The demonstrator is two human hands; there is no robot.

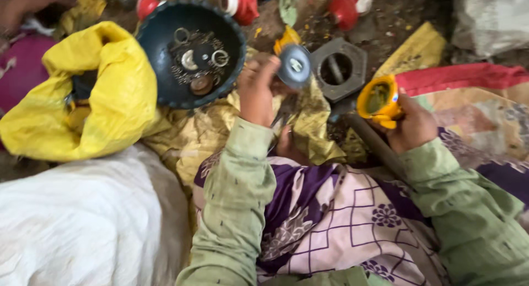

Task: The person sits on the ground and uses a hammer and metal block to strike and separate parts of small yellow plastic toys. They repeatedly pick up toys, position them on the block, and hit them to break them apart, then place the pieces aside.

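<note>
Currently mid-assembly, judged: grey disc (294, 66) pinched in left hand (257, 90) fingers; yellow housing (378, 100) gripped by right hand (414, 126) at 3 o'clock. Next likely needed: disc aligned to housing opening.

— Where does the head view look from?

— From the person's own head, tilted steeply down over the lap and both forearms.

— How near is it?

— Close. The left hand (258, 90) and right hand (412, 123) sit mid-frame, the patterned cloth (330, 220) over the knees filling the bottom edge.

— Which way does it face?

— Forward and down, toward the littered ground beyond; the dark blue bowl (190, 53) lies upper left, a hexagonal metal nut (339, 68) upper centre.

— Any second view sharing this?

— No, just this one.
</note>
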